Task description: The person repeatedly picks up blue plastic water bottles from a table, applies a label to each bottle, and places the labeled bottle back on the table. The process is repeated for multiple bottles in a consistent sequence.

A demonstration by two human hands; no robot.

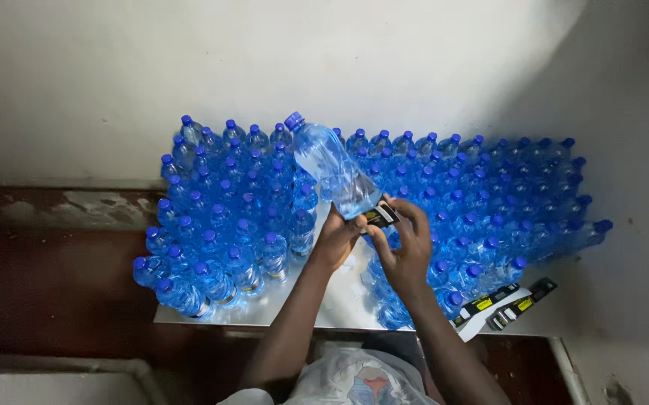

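- While the left hand grips the base of a clear plastic bottle with a blue cap, the bottle lies tilted over the gap in the middle, cap pointing far and left; held this way, its lower side is turned up toward the other hand.
- Its fingers are curled shut around the bottle's bottom end.
- The right hand sits just right of that base, its fingers pinched on a small black label with a yellow patch, which touches the bottle near the base; the label seems held flat against the plastic.
- Two crowds of upright blue-capped bottles flank the hands: the left group and the right group, each packed cap to cap, leaving a bare strip between them where the hands work.
- Near and right, by the edge, lie two black label strips with yellow marks, within easy reach of the right hand.
- Everything stands on a pale white desk, flat and thin-edged.
- Beyond it rises a plain whitish wall; to the left is a dark reddish-brown ledge, worn and patchy, and the right side falls into shadow.
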